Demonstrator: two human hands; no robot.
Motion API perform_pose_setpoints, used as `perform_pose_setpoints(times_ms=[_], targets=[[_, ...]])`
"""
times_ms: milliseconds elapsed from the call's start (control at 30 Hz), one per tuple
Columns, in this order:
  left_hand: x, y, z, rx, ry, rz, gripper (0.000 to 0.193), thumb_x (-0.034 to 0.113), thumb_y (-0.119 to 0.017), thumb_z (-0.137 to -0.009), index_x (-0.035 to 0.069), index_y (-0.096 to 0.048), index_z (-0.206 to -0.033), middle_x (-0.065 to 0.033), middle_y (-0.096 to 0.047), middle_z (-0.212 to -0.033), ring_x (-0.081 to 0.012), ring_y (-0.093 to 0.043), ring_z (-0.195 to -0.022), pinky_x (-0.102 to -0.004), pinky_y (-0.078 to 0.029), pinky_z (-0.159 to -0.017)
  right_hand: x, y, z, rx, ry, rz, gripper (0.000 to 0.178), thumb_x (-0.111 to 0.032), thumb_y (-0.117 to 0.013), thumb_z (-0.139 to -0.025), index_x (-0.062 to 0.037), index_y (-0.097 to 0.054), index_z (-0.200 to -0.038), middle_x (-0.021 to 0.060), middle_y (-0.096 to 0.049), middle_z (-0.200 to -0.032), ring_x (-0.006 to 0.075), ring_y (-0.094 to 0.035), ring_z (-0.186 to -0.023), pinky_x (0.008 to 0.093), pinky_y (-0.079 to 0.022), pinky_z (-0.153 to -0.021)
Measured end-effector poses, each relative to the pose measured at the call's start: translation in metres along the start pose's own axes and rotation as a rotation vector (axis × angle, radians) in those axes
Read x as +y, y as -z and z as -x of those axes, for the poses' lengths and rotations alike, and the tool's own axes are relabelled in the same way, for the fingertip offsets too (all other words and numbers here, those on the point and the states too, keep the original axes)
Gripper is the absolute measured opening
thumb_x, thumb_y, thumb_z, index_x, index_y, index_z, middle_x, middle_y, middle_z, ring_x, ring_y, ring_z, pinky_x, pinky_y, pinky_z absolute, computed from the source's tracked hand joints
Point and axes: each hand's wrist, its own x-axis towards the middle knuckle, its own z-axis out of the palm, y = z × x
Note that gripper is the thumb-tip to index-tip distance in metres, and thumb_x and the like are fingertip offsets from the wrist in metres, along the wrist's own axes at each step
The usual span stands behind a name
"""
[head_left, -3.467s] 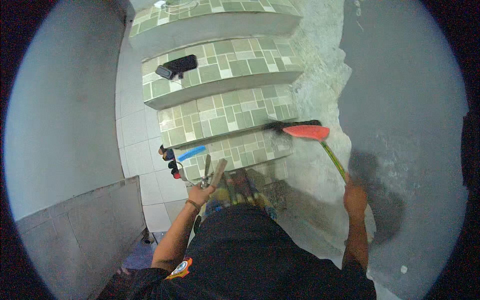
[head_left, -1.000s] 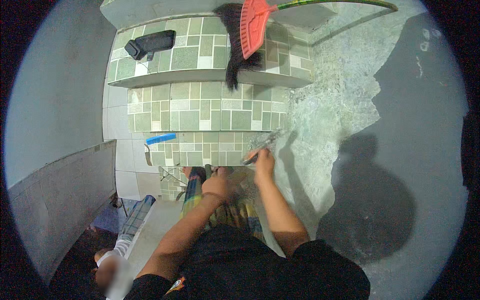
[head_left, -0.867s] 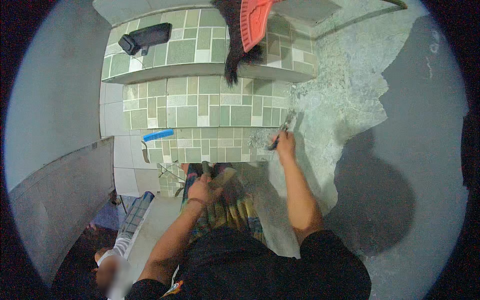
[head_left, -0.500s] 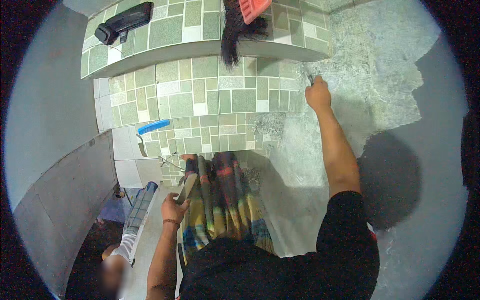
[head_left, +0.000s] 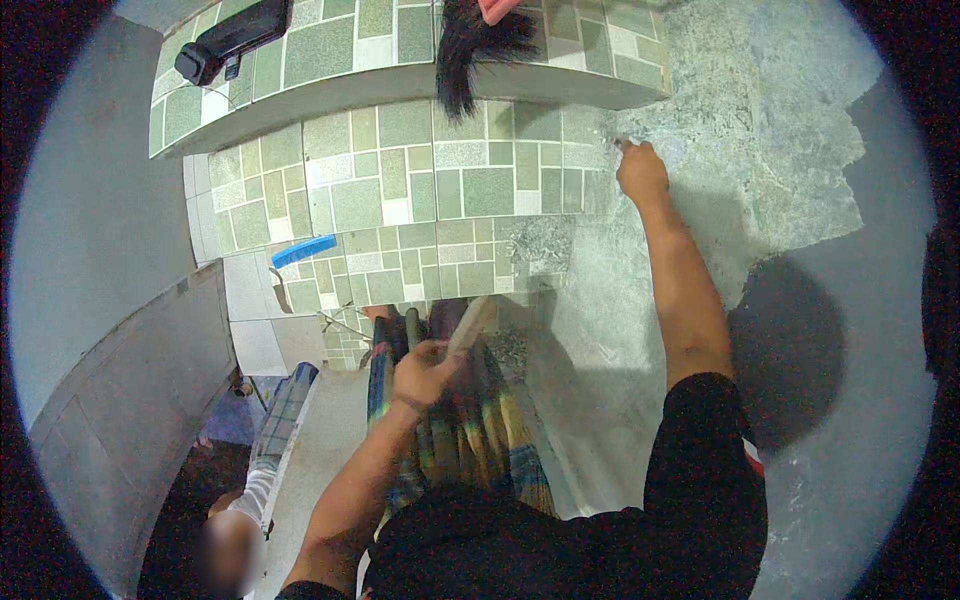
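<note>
My left hand (head_left: pixel 424 376) is closed around a flat, pale, board-like strip (head_left: pixel 470 325). It is held tilted in front of the plaid cloth (head_left: pixel 470 440) over my legs. My right arm reaches far forward, and my right hand (head_left: pixel 643 174) is closed, with its fingertips against the patchy grey plaster (head_left: pixel 700 140) where the green tiled step (head_left: pixel 400 170) ends. A small dark bit shows at those fingertips; its kind is too small to make out.
A black device (head_left: pixel 240 42) and a dark-bristled broom (head_left: pixel 465 65) with a pink head lie on the upper step. A blue brush-like object (head_left: pixel 304 250) rests on a lower step. At lower left, another person (head_left: pixel 255 490) is beyond the pale ledge (head_left: pixel 325 440).
My left hand has moved right and forward with the pale strip, across the front of the plaid cloth. My right hand has shifted slightly at the plaster; the view has tilted a little.
</note>
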Motion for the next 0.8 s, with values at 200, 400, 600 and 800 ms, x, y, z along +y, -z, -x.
perform_pose_setpoints(times_ms=[200, 400, 600, 800], targets=[[0.077, -0.015, -0.038, 0.006, -0.153, -0.175, 0.053, 0.044, -0.078, -0.078, 0.003, -0.071, -0.111, -0.0184, -0.074, -0.1, -0.0284, -0.073, -0.089, -0.0368, -0.055, -0.084, -0.012, 0.013, 0.017, 0.181, -0.021, -0.091, 0.028, -0.01, -0.055, -0.089, -0.0055, -0.067, -0.114, 0.0241, -0.062, -0.104, 0.0424, -0.067, -0.09, 0.0489, -0.056, -0.079], [0.119, 0.004, -0.133, 0.248, -0.46, -0.346, 0.044, 0.038, -0.077, -0.081, 0.004, -0.071, -0.108, -0.0215, -0.069, -0.098, -0.0373, -0.067, -0.094, -0.0453, -0.055, -0.084, -0.001, -0.007, -0.008, 0.087, 0.01, 0.008, 0.028, -0.009, -0.055, -0.09, -0.0061, -0.066, -0.115, 0.0242, -0.061, -0.101, 0.0426, -0.067, -0.09, 0.0495, -0.056, -0.079], [0.134, 0.043, -0.19, 0.469, -0.654, -0.494, 0.038, 0.031, -0.078, -0.081, 0.01, -0.067, -0.111, -0.016, -0.063, -0.103, -0.0364, -0.066, -0.092, -0.0448, -0.055, -0.08, -0.007, 0.014, 0.061, -0.039, -0.12, -0.006, 0.033, -0.013, -0.056, -0.092, -0.0107, -0.065, -0.123, 0.0218, -0.061, -0.106, 0.0427, -0.066, -0.091, 0.0503, -0.055, -0.082], [0.109, 0.078, -0.209, 0.535, -0.612, -0.518, 0.041, 0.026, -0.078, -0.081, 0.014, -0.063, -0.118, -0.0143, -0.062, -0.106, -0.0354, -0.066, -0.091, -0.0458, -0.056, -0.077, -0.013, 0.007, 0.024, 0.187, -0.079, -0.158, 0.03, -0.011, -0.053, -0.09, -0.0029, -0.067, -0.115, 0.0246, -0.062, -0.109, 0.0416, -0.066, -0.093, 0.0491, -0.055, -0.082]])
